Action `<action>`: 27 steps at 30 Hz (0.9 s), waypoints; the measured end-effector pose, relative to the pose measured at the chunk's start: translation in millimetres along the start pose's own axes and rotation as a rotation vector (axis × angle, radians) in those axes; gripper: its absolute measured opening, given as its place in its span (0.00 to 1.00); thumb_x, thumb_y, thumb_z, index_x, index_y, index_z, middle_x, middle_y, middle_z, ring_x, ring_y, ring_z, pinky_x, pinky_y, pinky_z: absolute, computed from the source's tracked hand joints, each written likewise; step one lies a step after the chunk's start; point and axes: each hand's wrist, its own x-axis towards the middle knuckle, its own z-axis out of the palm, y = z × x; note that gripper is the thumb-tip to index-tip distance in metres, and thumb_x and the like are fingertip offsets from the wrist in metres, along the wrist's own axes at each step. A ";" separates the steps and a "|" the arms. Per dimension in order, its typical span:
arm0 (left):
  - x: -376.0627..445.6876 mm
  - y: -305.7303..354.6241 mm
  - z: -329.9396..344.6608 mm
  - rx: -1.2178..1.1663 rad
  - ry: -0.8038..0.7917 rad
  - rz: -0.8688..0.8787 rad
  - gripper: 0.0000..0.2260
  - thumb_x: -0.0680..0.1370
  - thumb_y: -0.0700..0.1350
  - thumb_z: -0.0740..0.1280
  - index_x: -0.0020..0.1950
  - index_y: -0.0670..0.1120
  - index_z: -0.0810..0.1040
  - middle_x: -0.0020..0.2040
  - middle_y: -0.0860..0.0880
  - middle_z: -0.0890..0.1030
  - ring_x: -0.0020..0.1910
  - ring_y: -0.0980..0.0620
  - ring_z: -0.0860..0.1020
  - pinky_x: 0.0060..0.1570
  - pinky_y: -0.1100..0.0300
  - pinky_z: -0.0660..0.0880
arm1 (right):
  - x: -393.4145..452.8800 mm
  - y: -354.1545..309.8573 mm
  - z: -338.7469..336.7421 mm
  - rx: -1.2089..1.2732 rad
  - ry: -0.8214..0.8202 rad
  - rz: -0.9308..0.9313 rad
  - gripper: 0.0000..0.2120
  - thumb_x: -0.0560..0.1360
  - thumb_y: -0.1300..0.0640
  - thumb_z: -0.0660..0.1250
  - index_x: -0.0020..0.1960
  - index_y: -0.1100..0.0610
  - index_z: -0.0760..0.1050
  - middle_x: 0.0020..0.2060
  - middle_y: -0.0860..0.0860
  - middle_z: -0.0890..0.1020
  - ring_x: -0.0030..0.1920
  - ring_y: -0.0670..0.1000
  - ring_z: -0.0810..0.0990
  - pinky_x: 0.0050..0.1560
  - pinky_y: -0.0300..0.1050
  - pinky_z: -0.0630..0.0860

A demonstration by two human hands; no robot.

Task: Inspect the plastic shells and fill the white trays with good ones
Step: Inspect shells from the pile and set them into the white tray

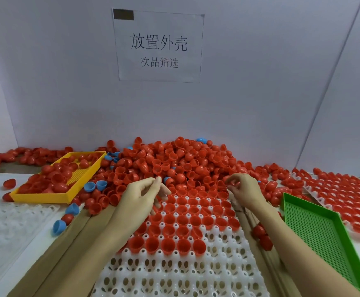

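Hands above half-filled white tray (174,273)

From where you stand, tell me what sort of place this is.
Probably a factory sorting station for quality checks. A large heap of red plastic shells lies against the wall, a white tray is partly filled with shells in rows, and a printed Chinese sign is posted above.

White trays: three — one near centre (174,273), partly filled with red shells; one at right (316,196), filled; one at near left (14,219).
Mesh baskets: two — yellow (42,197), far left; green (316,230), right.
Paper sign on wall (158,45): one.
Red shell pile (174,163): too many to count.
Blue shells: roughly ten visible, e.g. (59,227).
Hands: two, left (140,194), right (246,189).
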 end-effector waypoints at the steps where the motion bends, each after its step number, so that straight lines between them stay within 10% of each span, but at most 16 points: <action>1: 0.3 -0.2 0.0 0.001 0.000 -0.001 0.18 0.86 0.50 0.60 0.44 0.47 0.86 0.41 0.48 0.86 0.37 0.54 0.81 0.37 0.60 0.79 | -3.1 -3.1 -2.8 0.072 0.017 0.002 0.08 0.79 0.60 0.72 0.58 0.55 0.84 0.56 0.53 0.83 0.54 0.51 0.81 0.57 0.46 0.79; 8: -2.7 -1.8 4.0 0.079 -0.075 0.056 0.13 0.84 0.49 0.65 0.43 0.55 0.86 0.42 0.51 0.86 0.38 0.54 0.83 0.38 0.61 0.80 | -56.3 -25.7 -25.3 0.702 -0.072 -0.022 0.08 0.82 0.57 0.68 0.57 0.48 0.84 0.51 0.47 0.87 0.52 0.47 0.86 0.51 0.42 0.84; 14: -14.8 2.8 20.0 0.142 -0.202 0.194 0.14 0.79 0.49 0.74 0.63 0.62 0.80 0.57 0.60 0.83 0.53 0.56 0.84 0.48 0.55 0.84 | -85.8 -39.3 -47.0 1.197 -0.428 -0.011 0.14 0.81 0.50 0.66 0.62 0.54 0.84 0.56 0.59 0.85 0.54 0.54 0.84 0.55 0.43 0.82; 21: -27.3 9.1 36.3 0.081 -0.229 0.254 0.11 0.81 0.47 0.72 0.62 0.59 0.82 0.55 0.56 0.85 0.56 0.56 0.84 0.55 0.62 0.80 | -99.4 -59.8 -43.8 1.275 -0.705 -0.043 0.20 0.85 0.49 0.62 0.61 0.66 0.81 0.48 0.61 0.84 0.44 0.52 0.82 0.48 0.39 0.81; 27: -23.6 14.1 30.4 -0.056 -0.169 0.150 0.06 0.80 0.48 0.71 0.54 0.48 0.86 0.45 0.51 0.87 0.41 0.51 0.87 0.45 0.66 0.80 | -107.4 -70.9 -45.7 1.163 -0.554 -0.060 0.17 0.82 0.48 0.64 0.56 0.59 0.83 0.46 0.60 0.86 0.43 0.55 0.83 0.48 0.43 0.82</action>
